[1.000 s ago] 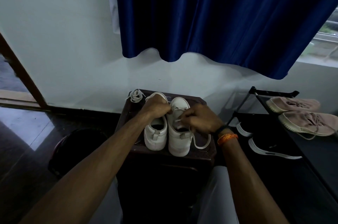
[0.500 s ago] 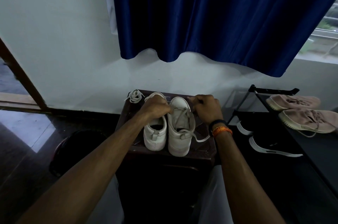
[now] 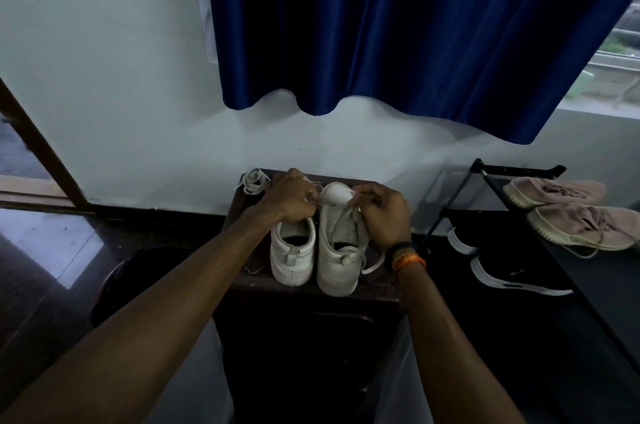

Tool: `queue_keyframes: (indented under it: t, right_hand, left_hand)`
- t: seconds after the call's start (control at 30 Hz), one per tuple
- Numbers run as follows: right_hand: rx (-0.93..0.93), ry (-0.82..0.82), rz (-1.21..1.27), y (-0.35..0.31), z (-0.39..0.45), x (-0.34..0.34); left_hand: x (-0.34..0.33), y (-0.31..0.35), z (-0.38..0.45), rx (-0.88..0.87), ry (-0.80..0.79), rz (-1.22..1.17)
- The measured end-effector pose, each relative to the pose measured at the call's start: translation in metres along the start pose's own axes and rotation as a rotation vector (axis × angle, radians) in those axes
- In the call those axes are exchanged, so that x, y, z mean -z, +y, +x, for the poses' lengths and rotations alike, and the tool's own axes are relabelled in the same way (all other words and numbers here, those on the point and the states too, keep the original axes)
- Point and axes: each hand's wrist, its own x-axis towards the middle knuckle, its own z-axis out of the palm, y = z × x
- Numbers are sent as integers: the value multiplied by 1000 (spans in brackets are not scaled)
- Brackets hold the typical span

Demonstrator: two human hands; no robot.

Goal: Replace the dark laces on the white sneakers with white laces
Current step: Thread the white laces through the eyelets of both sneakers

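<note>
Presently, two white sneakers are set side by side, heels toward the person, on a dark wooden stand point(image 3: 311, 288).

Left hand point(image 3: 289, 197): held over the toe end of the left sneaker point(image 3: 292, 255), fingers curled and pinching one end of a white lace point(image 3: 343, 223) at the gap between the two shoes.

Right hand point(image 3: 381, 216): held over the outer side of the right sneaker point(image 3: 337, 250), fingers curled, the other end of the same lace pinched just above the toe cap. A dark band and an orange thread point(image 3: 408, 259) are worn on this wrist.

White lace: stretched between the two hands across the toe of the right sneaker, then run down over its tongue; a loose loop is seen trailing off beside the heel, below the right wrist.

Bundled lace point(image 3: 252, 179): a pale coil lying on the far corner of the stand, just beyond and to the left of the left hand. Its colour cannot be judged surely in the dim light.

Shoe rack point(image 3: 519, 174): placed to the right of the right hand, well apart. A pair of pinkish sneakers point(image 3: 568, 209) is kept on its upper shelf, a pair of black shoes with white soles point(image 3: 502, 268) below.

Blue curtain point(image 3: 398, 25): hung on the wall beyond both hands.
</note>
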Motion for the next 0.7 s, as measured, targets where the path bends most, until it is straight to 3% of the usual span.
queue_keyframes:
  t: [0.1,0.17,0.23,0.37,0.47,0.63,0.7]
  right_hand:
    - [-121,146,143,7,0,5]
    - [-166,231,17,9,-2,12]
    - [-230,294,-200,20,-1,22]
    - [-439,58,-495,45,0,30]
    - [-346,-75,-501,43,1,26]
    - [-82,77,-266,13,3,11]
    - [79,39,-293,4,2,3]
  left_hand:
    - [0,4,3,-63,71,52]
    - [5,8,5,-131,160,4]
    - [13,11,5,-160,135,-74]
    - [20,10,3,-128,76,-199]
    - [27,12,5,-109,82,-240]
    - [50,18,5,-134,85,-294]
    - [55,22,5,-126,84,-316]
